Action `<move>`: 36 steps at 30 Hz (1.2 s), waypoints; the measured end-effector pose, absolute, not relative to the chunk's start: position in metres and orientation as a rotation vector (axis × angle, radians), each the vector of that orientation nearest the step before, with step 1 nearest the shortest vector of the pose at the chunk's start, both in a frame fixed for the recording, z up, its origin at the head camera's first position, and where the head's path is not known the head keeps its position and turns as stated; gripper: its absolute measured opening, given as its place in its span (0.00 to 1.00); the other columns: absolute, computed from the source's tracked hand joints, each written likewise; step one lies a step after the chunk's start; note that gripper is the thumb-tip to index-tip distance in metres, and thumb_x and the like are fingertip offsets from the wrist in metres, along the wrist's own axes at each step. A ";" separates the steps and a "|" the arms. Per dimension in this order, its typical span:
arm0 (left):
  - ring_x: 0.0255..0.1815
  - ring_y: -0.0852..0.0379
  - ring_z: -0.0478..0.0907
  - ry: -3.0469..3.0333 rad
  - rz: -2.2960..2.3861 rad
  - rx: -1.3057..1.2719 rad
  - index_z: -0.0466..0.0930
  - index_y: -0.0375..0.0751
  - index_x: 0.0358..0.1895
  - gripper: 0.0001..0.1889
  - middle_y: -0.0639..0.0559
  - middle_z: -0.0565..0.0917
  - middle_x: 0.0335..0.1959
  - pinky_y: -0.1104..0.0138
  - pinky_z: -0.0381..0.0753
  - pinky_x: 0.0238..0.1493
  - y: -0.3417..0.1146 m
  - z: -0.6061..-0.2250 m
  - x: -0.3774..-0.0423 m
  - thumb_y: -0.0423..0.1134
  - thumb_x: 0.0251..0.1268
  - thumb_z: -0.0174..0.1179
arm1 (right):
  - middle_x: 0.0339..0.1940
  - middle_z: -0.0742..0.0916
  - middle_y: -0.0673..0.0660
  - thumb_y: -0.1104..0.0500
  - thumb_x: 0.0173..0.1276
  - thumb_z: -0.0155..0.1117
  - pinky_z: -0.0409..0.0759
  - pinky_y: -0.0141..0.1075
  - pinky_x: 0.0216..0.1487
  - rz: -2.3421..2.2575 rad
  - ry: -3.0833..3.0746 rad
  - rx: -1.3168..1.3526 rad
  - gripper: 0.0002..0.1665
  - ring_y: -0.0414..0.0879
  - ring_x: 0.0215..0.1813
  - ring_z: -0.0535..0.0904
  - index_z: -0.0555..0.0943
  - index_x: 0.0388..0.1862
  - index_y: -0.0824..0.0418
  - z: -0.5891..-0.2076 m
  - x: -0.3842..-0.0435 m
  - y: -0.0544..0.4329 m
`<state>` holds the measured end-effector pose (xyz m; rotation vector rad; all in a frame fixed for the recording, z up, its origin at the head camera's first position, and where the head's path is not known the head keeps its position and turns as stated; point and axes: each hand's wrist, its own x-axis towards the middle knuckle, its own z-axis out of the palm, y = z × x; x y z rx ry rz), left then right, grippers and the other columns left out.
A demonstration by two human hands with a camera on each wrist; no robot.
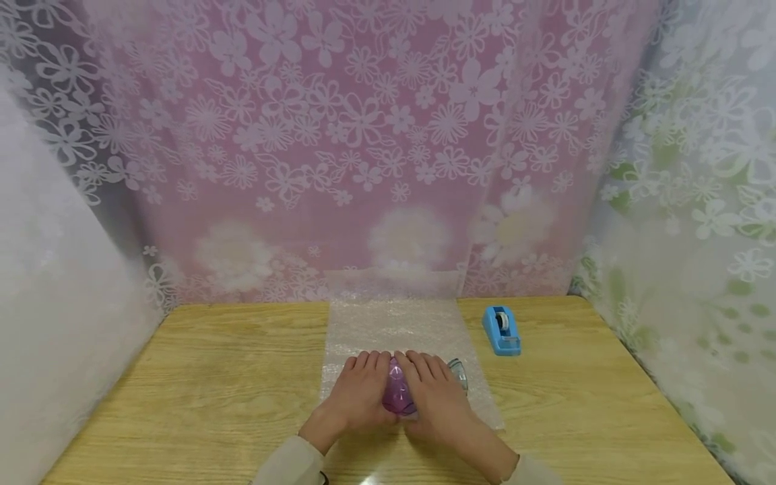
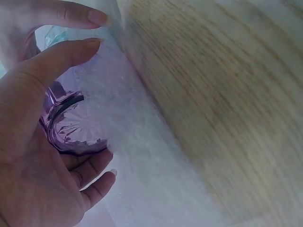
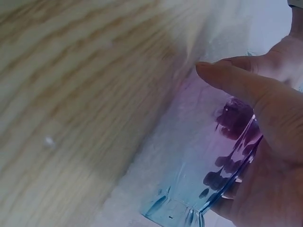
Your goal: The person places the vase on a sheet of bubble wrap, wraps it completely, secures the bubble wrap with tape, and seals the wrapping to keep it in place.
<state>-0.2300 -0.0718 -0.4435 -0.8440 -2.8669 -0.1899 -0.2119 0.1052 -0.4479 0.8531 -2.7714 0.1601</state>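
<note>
A see-through glass vase [image 1: 397, 387], purple at its left end and teal at its flared right end, lies sideways on a sheet of bubble wrap [image 1: 394, 323]. My left hand [image 1: 360, 391] curls over the purple end, and my right hand [image 1: 439, 394] grips it nearer the teal end. In the left wrist view, the vase's round purple end [image 2: 78, 125] shows a starburst pattern above the fingers. Both thumbs lie at the near edge of the wrap [image 2: 142, 156]. In the right wrist view, the wrap [image 3: 142, 175] covers part of the glass's near side. My hands hide much of the vase.
A blue tape dispenser [image 1: 502, 331] stands on the wooden table [image 1: 242, 370], right of the wrap. Pink flowered curtain [image 1: 364, 135] hangs behind the table, with pale curtains at both sides. The wrap's far end reaches the back curtain.
</note>
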 end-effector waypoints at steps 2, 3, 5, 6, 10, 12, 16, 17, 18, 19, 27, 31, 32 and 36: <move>0.53 0.47 0.70 -2.870 -0.200 -0.848 0.64 0.37 0.60 0.48 0.44 0.74 0.51 0.52 0.70 0.55 -0.072 -0.444 -0.231 0.64 0.38 0.71 | 0.65 0.70 0.63 0.40 0.43 0.77 0.61 0.51 0.66 0.139 -2.750 0.838 0.62 0.58 0.66 0.65 0.58 0.71 0.63 -0.449 -0.213 0.104; 0.53 0.47 0.71 -2.873 -0.202 -0.849 0.64 0.37 0.60 0.48 0.44 0.74 0.51 0.52 0.70 0.55 -0.072 -0.443 -0.231 0.64 0.38 0.71 | 0.64 0.71 0.63 0.40 0.44 0.77 0.61 0.50 0.66 0.131 -2.738 0.834 0.61 0.58 0.65 0.65 0.59 0.71 0.63 -0.450 -0.213 0.104; 0.53 0.47 0.71 -2.879 -0.202 -0.851 0.64 0.38 0.60 0.48 0.44 0.74 0.51 0.52 0.70 0.55 -0.072 -0.442 -0.232 0.64 0.39 0.71 | 0.63 0.72 0.63 0.40 0.45 0.76 0.63 0.49 0.65 0.126 -2.717 0.826 0.59 0.57 0.64 0.67 0.60 0.70 0.63 -0.450 -0.213 0.104; 0.53 0.47 0.71 -2.882 -0.206 -0.853 0.64 0.38 0.60 0.47 0.44 0.74 0.50 0.51 0.70 0.55 -0.072 -0.442 -0.232 0.64 0.39 0.70 | 0.62 0.73 0.63 0.40 0.45 0.76 0.64 0.49 0.64 0.123 -2.706 0.824 0.58 0.57 0.63 0.68 0.61 0.69 0.63 -0.450 -0.214 0.103; 0.53 0.48 0.70 -2.899 -0.207 -0.862 0.64 0.38 0.60 0.46 0.44 0.74 0.50 0.51 0.70 0.54 -0.073 -0.439 -0.233 0.63 0.40 0.70 | 0.61 0.74 0.62 0.39 0.47 0.75 0.67 0.49 0.62 0.120 -2.691 0.829 0.56 0.57 0.61 0.69 0.62 0.68 0.64 -0.448 -0.216 0.102; 0.53 0.48 0.70 -2.913 -0.221 -0.867 0.64 0.38 0.60 0.46 0.44 0.74 0.50 0.51 0.70 0.54 -0.074 -0.438 -0.234 0.63 0.40 0.70 | 0.61 0.74 0.62 0.37 0.47 0.75 0.67 0.48 0.62 0.104 -2.689 0.836 0.56 0.56 0.61 0.70 0.63 0.68 0.64 -0.447 -0.217 0.102; 0.53 0.48 0.69 -2.931 -0.237 -0.882 0.63 0.37 0.61 0.47 0.44 0.73 0.51 0.52 0.69 0.54 -0.074 -0.436 -0.236 0.62 0.40 0.71 | 0.59 0.75 0.62 0.35 0.45 0.75 0.68 0.47 0.61 0.081 -2.694 0.847 0.58 0.56 0.61 0.71 0.64 0.67 0.64 -0.444 -0.219 0.103; 0.53 0.47 0.69 -2.934 -0.238 -0.886 0.63 0.37 0.61 0.48 0.44 0.74 0.51 0.51 0.69 0.54 -0.074 -0.436 -0.237 0.62 0.40 0.71 | 0.59 0.75 0.62 0.35 0.45 0.75 0.69 0.47 0.61 0.086 -2.700 0.847 0.58 0.56 0.61 0.71 0.64 0.67 0.64 -0.444 -0.219 0.104; 0.54 0.47 0.69 -2.936 -0.234 -0.892 0.62 0.36 0.62 0.48 0.43 0.73 0.52 0.51 0.68 0.54 -0.074 -0.436 -0.238 0.62 0.40 0.71 | 0.58 0.75 0.62 0.35 0.45 0.76 0.69 0.47 0.61 0.090 -2.706 0.849 0.58 0.56 0.61 0.71 0.64 0.67 0.65 -0.444 -0.220 0.104; 0.54 0.47 0.69 -2.939 -0.231 -0.897 0.62 0.36 0.62 0.49 0.43 0.73 0.52 0.51 0.68 0.55 -0.073 -0.436 -0.238 0.62 0.40 0.71 | 0.58 0.75 0.62 0.35 0.44 0.76 0.69 0.47 0.61 0.098 -2.712 0.850 0.58 0.56 0.61 0.71 0.64 0.66 0.65 -0.444 -0.220 0.104; 0.55 0.46 0.68 -2.977 -0.227 -0.927 0.62 0.35 0.62 0.50 0.42 0.73 0.54 0.50 0.68 0.55 -0.072 -0.433 -0.242 0.61 0.39 0.72 | 0.54 0.77 0.61 0.33 0.40 0.77 0.73 0.45 0.58 0.125 -2.701 0.882 0.59 0.55 0.56 0.75 0.65 0.63 0.65 -0.442 -0.225 0.105; 0.54 0.48 0.68 -3.014 -0.282 -0.952 0.61 0.37 0.63 0.49 0.44 0.72 0.53 0.51 0.67 0.55 -0.072 -0.431 -0.245 0.62 0.40 0.72 | 0.52 0.77 0.61 0.34 0.40 0.77 0.75 0.44 0.56 0.121 -2.709 0.907 0.58 0.54 0.54 0.76 0.66 0.61 0.66 -0.439 -0.228 0.106; 0.54 0.48 0.67 -3.025 -0.303 -0.960 0.61 0.38 0.63 0.49 0.45 0.72 0.53 0.50 0.67 0.55 -0.073 -0.430 -0.246 0.62 0.41 0.72 | 0.52 0.78 0.61 0.34 0.41 0.77 0.75 0.44 0.55 0.118 -2.706 0.917 0.57 0.54 0.54 0.76 0.66 0.61 0.66 -0.438 -0.229 0.107; 0.55 0.49 0.66 -3.093 -0.397 -0.984 0.60 0.40 0.64 0.48 0.46 0.71 0.54 0.49 0.64 0.58 -0.075 -0.427 -0.252 0.62 0.42 0.71 | 0.52 0.79 0.62 0.34 0.43 0.76 0.78 0.43 0.50 0.134 -2.675 0.966 0.56 0.55 0.52 0.78 0.67 0.60 0.67 -0.437 -0.233 0.108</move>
